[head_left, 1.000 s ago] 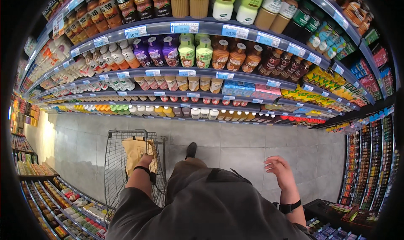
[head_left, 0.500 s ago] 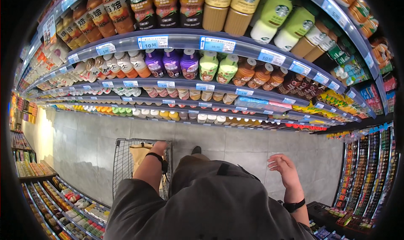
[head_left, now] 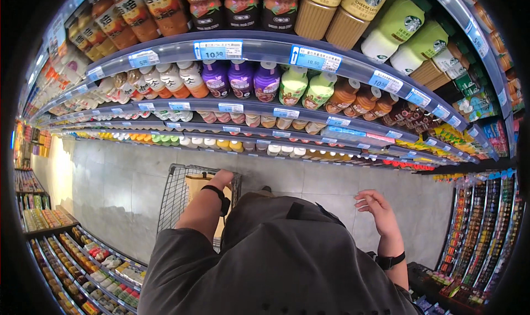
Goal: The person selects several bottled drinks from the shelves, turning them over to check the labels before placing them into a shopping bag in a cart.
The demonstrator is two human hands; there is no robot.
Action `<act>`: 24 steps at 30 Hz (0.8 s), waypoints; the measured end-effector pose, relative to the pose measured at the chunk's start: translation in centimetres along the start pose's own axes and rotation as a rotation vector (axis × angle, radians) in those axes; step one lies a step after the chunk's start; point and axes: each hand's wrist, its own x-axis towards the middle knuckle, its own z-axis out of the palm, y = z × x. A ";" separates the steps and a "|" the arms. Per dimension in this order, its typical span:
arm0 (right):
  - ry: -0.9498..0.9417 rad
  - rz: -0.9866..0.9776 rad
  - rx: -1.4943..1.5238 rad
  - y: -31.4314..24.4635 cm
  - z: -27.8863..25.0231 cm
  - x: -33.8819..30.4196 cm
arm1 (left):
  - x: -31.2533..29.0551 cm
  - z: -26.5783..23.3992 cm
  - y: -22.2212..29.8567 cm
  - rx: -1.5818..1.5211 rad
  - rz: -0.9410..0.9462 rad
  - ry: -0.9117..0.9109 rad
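My left hand is closed on the edge of a wire shopping cart, a black band round its wrist. Its fingertips are largely hidden. Inside the cart, partly behind my forearm, sits a tan bag with dark trim. Out to the right, my right hand hangs over the floor with nothing in it, fingers loosely bent and apart. That wrist also wears a black band.
Ahead runs a long curved shelf with several tiers of bottled drinks, including purple bottles and green-capped bottles. Low racks of packaged goods stand at the lower left. More racks rise at the right. Grey tiles cover the floor.
The shelf's bottles have shifted to the right in view. The cart and my left hand appear farther right and slightly higher. My right hand stays free, slightly higher.
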 end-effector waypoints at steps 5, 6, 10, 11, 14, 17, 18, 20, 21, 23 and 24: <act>0.069 0.083 -0.007 1.0 -1.1 -2.1 | 3.1 -1.7 2.1 0.158 -0.068 0.014; 0.062 0.088 -0.001 0.9 -1.1 -2.2 | 3.2 -0.9 1.0 0.161 -0.074 0.005; 0.145 0.135 0.000 1.2 -1.3 -3.3 | 5.6 -1.6 0.9 -0.181 -0.358 0.123; 0.146 0.148 0.015 1.3 -1.4 -3.4 | 6.0 -1.5 -0.5 -0.098 -0.378 0.161; 0.143 0.136 0.008 2.2 -1.7 -3.6 | 7.2 -0.8 -5.0 -0.148 -0.351 0.324; 0.173 0.159 0.013 2.6 -1.6 -4.6 | 8.1 -2.1 -2.7 -0.536 -0.386 0.493; 0.184 0.159 0.014 2.8 -1.5 -4.8 | 8.1 -1.9 -2.4 -0.535 -0.374 0.490; 0.120 0.137 0.038 3.0 -1.4 -4.0 | 5.8 0.5 -7.2 -0.614 -0.185 0.210; 0.131 0.140 0.038 3.2 -1.2 -4.0 | 5.4 1.0 -6.1 -0.613 -0.176 0.204; 0.151 0.148 0.020 3.0 -0.9 -4.5 | 3.6 -0.4 -1.6 -0.934 -0.328 0.055; 0.152 0.144 0.018 2.7 -0.8 -4.5 | 2.4 -1.8 -0.4 -0.935 -0.326 0.059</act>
